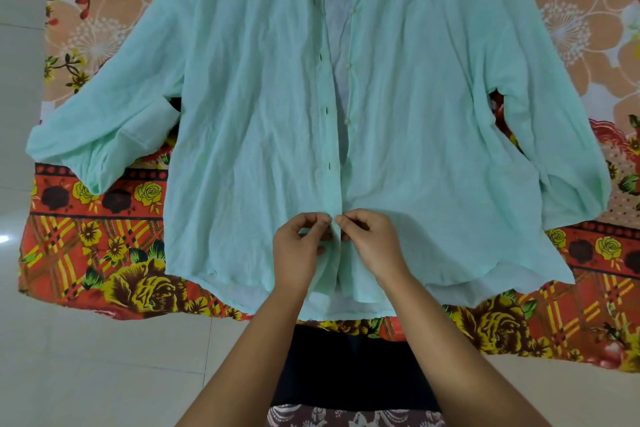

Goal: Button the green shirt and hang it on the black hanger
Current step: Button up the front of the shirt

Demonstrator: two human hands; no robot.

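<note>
The pale green shirt (249, 107) lies flat, front up, on a flowered sheet, collar away from me and hem near me. Its front stands open down the middle, with dark buttonholes on the left placket and small pale buttons on the right placket. My left hand (299, 246) pinches the left placket close to the hem. My right hand (372, 243) pinches the right placket directly opposite, and the fingertips of both hands meet over the lowest button spot. The black hanger is not in view.
A flowered sheet (104, 246) in orange, red and yellow covers the floor under the shirt. Pale tiled floor (86, 364) lies left and near me. A dark cloth (346, 364) sits between my forearms below the hem.
</note>
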